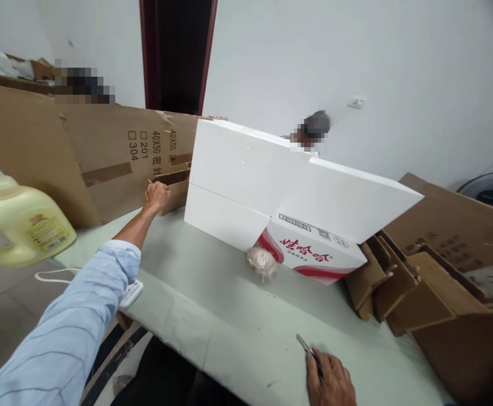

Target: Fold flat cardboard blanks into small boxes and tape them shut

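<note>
My left hand (157, 195) reaches out to the rim of an open cardboard box (177, 194), left of the stacked white boxes (233, 163). Its fingers are closed, and what they hold, if anything, is hidden. A small pale tip shows just beyond the knuckles. Low on the right, my right hand (332, 379) rests on the table (229, 316) with slim metal tweezers (307, 347) in its grip, the ends pointing up and left. A clear plastic bag of pale contents (262, 263) lies against a white and red printed carton (314, 248).
Tall cardboard (115, 152) lines the back left, beside a yellow jug (22, 220). Open brown cartons (423, 287) crowd the right end. A white device (131, 293) sits at the near edge, partly behind my left sleeve. Two people are partly visible beyond the boxes.
</note>
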